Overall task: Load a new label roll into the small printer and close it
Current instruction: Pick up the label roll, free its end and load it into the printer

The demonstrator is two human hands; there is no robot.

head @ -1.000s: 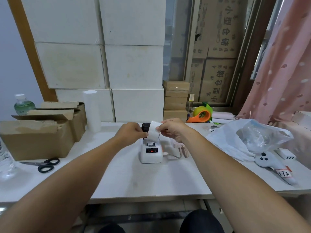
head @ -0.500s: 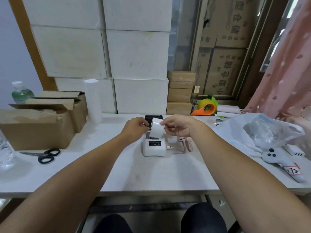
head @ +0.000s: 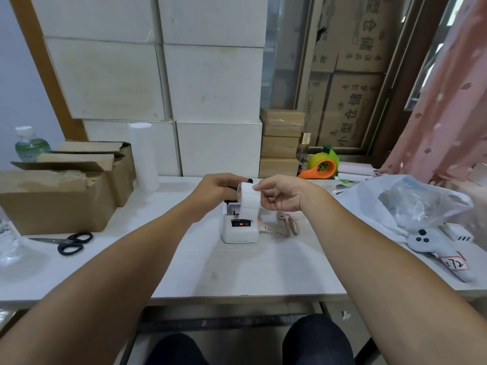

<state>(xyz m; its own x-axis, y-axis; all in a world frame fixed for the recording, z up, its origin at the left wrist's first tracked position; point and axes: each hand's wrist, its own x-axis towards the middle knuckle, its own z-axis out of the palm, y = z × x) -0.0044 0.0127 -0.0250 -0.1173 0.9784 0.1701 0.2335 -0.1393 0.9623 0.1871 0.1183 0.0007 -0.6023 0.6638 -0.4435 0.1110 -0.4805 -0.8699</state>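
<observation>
A small white printer point(head: 239, 232) stands on the white table point(head: 210, 270), a red light lit on its dark front panel. Its black lid is tipped up behind, mostly hidden by my hands. Just above the printer I hold a white label roll point(head: 247, 198). My left hand point(head: 214, 191) grips the roll's left end. My right hand point(head: 282, 194) pinches the roll's right side, and a strip of labels hangs down from it toward the printer's open top.
Black scissors point(head: 71, 242) and open cardboard boxes point(head: 55, 198) lie left. A white paper roll point(head: 143, 156) stands behind. An orange tape dispenser point(head: 320, 167), a plastic bag point(head: 403, 204) and a grey controller point(head: 437, 246) sit right. A pink strap point(head: 290, 227) lies beside the printer.
The view has tilted down a little. The label roll has stayed above the printer in both hands, and more of its strip now hangs down.
</observation>
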